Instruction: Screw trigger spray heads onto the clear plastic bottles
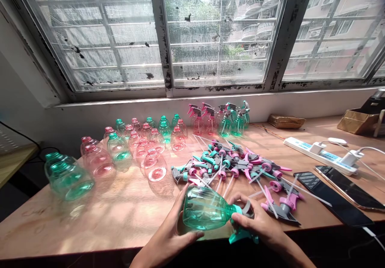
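Observation:
A clear green spray bottle (206, 210) lies on its side in the air near the table's front edge. Around its base my left hand (177, 224) is wrapped, thumb below and fingers behind. My right hand (255, 216) grips the teal collar of the trigger sprayer (243, 234) at the bottle's neck, and the sprayer's trigger hangs downward. The dip tube shows faintly inside the bottle. Just beyond my hands spreads a pile of loose pink, teal and grey trigger sprayers (222, 162) with white tubes.
Open pink and green bottles (155, 166) stand at the left. Bottles with sprayers fitted (225, 121) line up below the window. At the right lie two phones (331, 198), a power strip (320, 156) with plugs, and a brown packet (285, 121). A cardboard box (356, 119) sits far right.

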The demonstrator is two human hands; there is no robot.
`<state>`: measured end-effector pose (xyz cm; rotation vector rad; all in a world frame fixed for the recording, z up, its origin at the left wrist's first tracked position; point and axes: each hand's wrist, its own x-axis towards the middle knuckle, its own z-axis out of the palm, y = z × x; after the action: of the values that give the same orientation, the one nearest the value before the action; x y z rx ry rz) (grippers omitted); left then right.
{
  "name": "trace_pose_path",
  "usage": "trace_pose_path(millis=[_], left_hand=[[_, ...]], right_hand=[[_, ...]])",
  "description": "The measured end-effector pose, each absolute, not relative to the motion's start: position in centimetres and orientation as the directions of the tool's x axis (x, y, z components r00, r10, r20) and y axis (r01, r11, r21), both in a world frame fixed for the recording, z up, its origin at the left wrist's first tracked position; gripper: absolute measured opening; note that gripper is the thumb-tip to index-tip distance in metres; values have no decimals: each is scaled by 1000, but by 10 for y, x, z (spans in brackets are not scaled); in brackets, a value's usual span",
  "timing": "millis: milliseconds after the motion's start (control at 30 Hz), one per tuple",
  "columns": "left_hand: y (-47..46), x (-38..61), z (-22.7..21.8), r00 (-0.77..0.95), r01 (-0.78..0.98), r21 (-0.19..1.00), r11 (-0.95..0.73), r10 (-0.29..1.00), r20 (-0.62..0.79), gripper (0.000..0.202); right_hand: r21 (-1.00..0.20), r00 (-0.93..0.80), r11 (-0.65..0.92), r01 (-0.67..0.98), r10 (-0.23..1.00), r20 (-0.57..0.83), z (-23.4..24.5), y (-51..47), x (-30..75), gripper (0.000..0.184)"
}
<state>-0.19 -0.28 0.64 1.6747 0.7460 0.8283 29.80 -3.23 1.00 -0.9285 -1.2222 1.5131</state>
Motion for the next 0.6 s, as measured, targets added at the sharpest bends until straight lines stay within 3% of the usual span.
trace_pose_path(millis=[600], left_hand=[[-5,-2,11,568,115,949,-294,803,180,101]], right_hand=[[-983,-268,-73,-169,963,-25,12,-34,297,47]])
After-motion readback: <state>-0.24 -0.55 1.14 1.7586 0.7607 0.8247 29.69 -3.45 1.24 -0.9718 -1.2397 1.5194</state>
